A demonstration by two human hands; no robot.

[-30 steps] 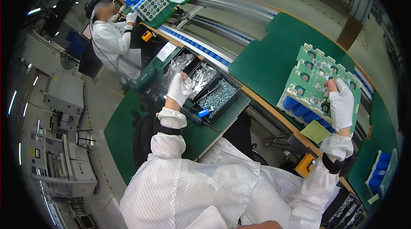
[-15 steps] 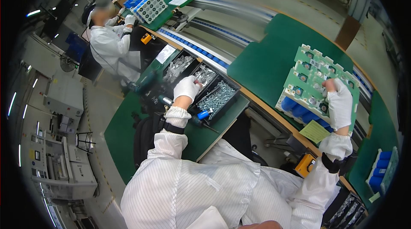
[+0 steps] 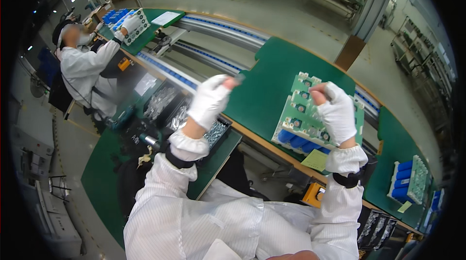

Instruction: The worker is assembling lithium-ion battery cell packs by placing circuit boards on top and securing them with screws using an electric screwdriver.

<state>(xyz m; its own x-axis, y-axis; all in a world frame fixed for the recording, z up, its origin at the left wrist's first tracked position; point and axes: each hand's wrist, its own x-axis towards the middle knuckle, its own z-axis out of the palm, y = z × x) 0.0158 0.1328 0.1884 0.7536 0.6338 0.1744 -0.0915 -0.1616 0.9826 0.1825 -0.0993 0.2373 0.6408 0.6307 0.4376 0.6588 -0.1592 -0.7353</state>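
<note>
My left hand (image 3: 209, 100) in a white glove is raised above the green bench, fingertips pinched on a small grey part (image 3: 239, 80). It hovers over black bins of small metal parts (image 3: 219, 133). My right hand (image 3: 336, 112) rests on a green circuit-board assembly (image 3: 300, 113) with blue cells along its lower edge, fingers curled at its top. A yellow note (image 3: 316, 160) lies by the assembly's near corner.
A conveyor with blue-striped rails (image 3: 213, 27) runs along the far side of the green mat (image 3: 272, 85). A co-worker in white (image 3: 87, 68) at the left holds another board assembly (image 3: 132, 24). A further assembly with blue cells (image 3: 407, 182) lies at the right.
My left hand has lifted out of the parts bins and moved right toward the board, with a small part pinched. My right hand stays on the assembly.
</note>
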